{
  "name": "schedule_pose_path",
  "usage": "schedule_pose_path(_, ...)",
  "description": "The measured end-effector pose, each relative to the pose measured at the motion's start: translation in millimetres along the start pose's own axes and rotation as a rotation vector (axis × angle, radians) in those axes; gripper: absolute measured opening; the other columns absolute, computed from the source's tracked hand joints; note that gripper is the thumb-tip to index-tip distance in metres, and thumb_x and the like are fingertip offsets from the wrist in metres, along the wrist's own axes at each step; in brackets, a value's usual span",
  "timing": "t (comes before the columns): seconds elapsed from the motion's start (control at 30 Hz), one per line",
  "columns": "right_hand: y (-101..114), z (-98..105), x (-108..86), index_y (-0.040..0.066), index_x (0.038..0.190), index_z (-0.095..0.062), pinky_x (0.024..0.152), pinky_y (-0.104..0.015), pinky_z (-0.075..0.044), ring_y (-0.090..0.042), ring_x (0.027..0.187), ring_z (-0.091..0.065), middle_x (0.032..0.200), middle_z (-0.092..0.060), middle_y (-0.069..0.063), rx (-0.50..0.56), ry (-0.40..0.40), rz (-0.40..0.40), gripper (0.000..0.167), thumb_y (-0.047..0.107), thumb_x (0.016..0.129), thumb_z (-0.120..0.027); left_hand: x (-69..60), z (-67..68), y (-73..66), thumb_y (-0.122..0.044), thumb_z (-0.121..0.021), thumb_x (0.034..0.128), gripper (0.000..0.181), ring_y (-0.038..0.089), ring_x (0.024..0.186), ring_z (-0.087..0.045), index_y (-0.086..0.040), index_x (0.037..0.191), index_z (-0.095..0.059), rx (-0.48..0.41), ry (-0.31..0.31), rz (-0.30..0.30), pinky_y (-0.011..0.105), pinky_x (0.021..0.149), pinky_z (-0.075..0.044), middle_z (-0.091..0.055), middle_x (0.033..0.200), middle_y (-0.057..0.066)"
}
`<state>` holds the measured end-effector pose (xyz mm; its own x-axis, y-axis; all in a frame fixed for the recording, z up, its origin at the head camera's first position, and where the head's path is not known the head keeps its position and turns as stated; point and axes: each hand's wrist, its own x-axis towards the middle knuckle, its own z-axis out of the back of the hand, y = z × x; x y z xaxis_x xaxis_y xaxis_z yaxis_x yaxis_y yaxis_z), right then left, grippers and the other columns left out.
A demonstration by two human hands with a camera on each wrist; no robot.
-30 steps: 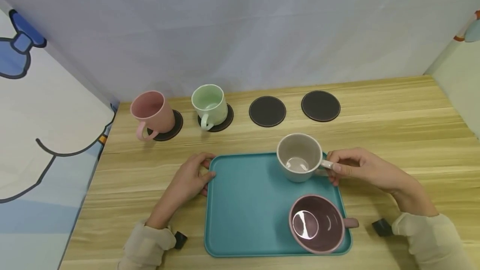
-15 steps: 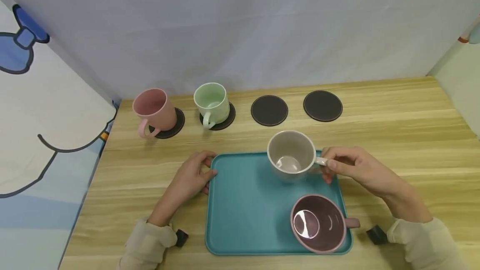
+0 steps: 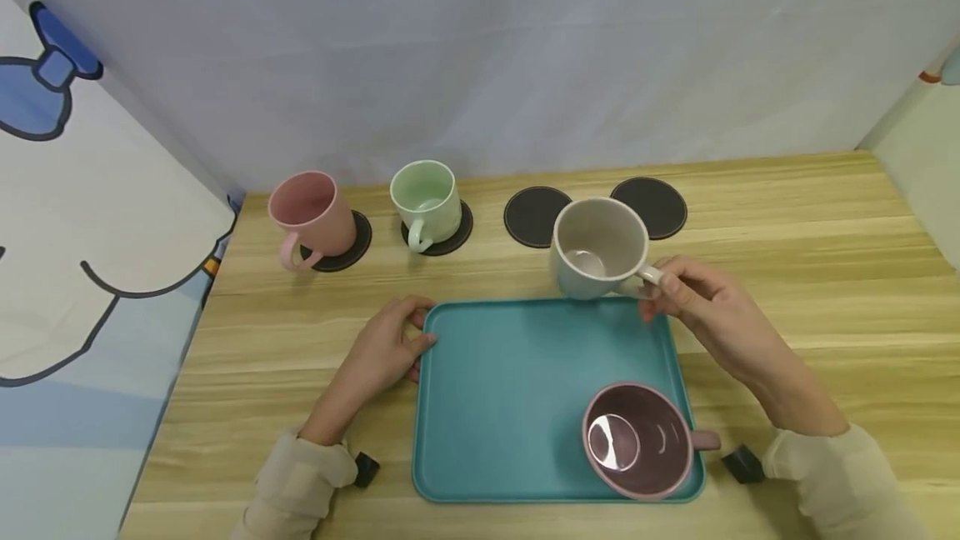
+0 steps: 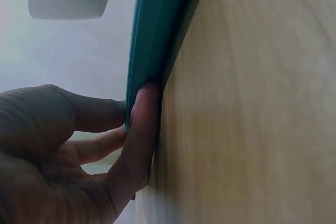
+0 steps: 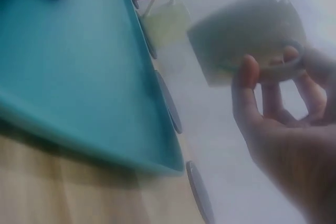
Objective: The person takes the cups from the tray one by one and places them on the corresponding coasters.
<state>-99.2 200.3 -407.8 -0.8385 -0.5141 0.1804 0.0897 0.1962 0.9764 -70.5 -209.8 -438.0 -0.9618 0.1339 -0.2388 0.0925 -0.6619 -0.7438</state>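
Note:
My right hand (image 3: 708, 311) pinches the handle of a pale grey mug (image 3: 600, 244) and holds it in the air. In the head view the mug is over the far rim of the teal tray (image 3: 510, 398); the right wrist view shows the raised mug (image 5: 247, 35) from below. With thumb and finger, my left hand (image 3: 386, 340) grips the tray's left edge; in the left wrist view a finger lies under the tray rim (image 4: 157, 30). A mauve mug (image 3: 637, 440) stands at the tray's near right corner, its handle pointing right over the edge.
Along the back of the wooden table (image 3: 787, 232), a pink mug (image 3: 322, 219) and a light green mug (image 3: 427, 202) stand on black coasters. Two bare black coasters, one (image 3: 534, 217) left of the other (image 3: 652, 207), lie to their right. A grey cloth wall (image 3: 480, 65) rises behind.
My right hand has lifted the grey mug from above the tray toward the back, first drifting left, then right toward the coasters. The left hand keeps its grip on the tray.

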Motion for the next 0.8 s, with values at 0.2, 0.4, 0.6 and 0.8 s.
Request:
schedule_pose_path(0.2, 3.0, 2.0, 7.5, 0.002, 0.107, -0.065, 0.088, -0.025, -0.059, -0.015, 0.094, -0.069, 0.103, -0.063, -0.002, 0.109, -0.115, 0.084, 0.026, 0.002, 0.111, -0.04, 0.5, 0.5, 0.0, -0.005, -0.07, 0.0981, 0.042, 0.012, 0.051, -0.062, -0.004, 0.139, -0.06, 0.024, -0.005, 0.0, 0.03, 0.057, -0.057, -0.059, 0.115, 0.017)
schedule_pose_path(0.4, 2.8, 4.1, 18.8, 0.0, 0.097, -0.067, 0.082, -0.026, -0.061, -0.018, 0.086, -0.07, 0.096, -0.066, -0.006, 0.161, -0.358, 0.162, 0.023, 0.003, 0.108, -0.048, 1.3, -0.4, -0.4, -0.006, -0.07, 0.0978, 0.043, 0.012, 0.051, -0.062, -0.004, 0.139, -0.06, 0.031, -0.008, 0.004, 0.029, 0.059, -0.057, -0.059, 0.113, 0.017)
schedule_pose_path(0.6, -0.5, 13.5, 30.1, -0.002, 0.093, -0.069, 0.077, -0.025, -0.062, -0.019, 0.081, -0.07, 0.094, -0.063, -0.009, 0.206, -0.477, 0.189, 0.021, 0.004, 0.106, -0.054, 0.8, -0.6, 0.9, -0.006, -0.07, 0.098, 0.043, 0.012, 0.051, -0.062, -0.004, 0.139, -0.06, 0.018, -0.004, 0.006, 0.029, 0.057, -0.057, -0.058, 0.113, 0.017)
schedule_pose_path(0.8, -7.6, 21.5, 35.5, -0.005, 0.093, -0.067, 0.076, -0.025, -0.062, -0.02, 0.078, -0.069, 0.092, -0.064, -0.009, 0.228, -0.56, 0.186, 0.017, 0.008, 0.103, -0.061, 0.2, -1.0, 2.7, -0.004, -0.069, 0.0984, 0.043, 0.013, 0.053, -0.063, -0.004, 0.14, -0.059, -0.031, 0.005, 0.007, 0.029, 0.052, -0.058, -0.057, 0.114, 0.018)
